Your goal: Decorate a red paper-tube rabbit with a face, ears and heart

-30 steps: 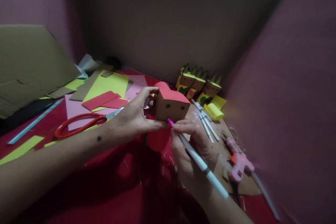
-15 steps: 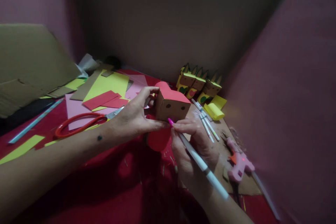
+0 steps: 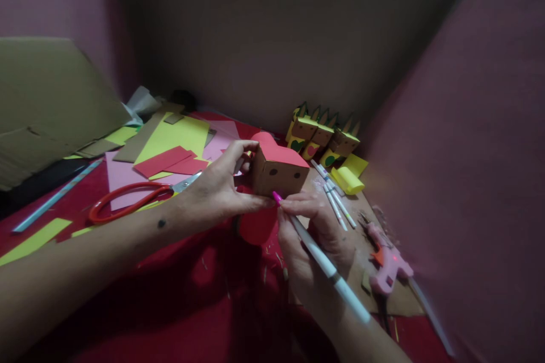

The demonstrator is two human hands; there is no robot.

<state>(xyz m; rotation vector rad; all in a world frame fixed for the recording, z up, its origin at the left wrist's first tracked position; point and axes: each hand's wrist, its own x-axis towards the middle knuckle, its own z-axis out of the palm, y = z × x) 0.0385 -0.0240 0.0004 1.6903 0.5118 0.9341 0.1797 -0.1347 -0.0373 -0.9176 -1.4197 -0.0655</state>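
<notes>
The box (image 3: 281,176) sits in the left hand (image 3: 219,184) (it has dots); the right hand (image 3: 317,232) holds a pen (image 3: 326,264).

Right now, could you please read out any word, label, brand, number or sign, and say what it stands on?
No text can be read.
Loose white markers on the brown cardboard: marks too blurred to read.
White, pink-tipped marker in the right hand: nothing legible.
Small yellow-and-brown figures: hearts, no readable words.
</notes>
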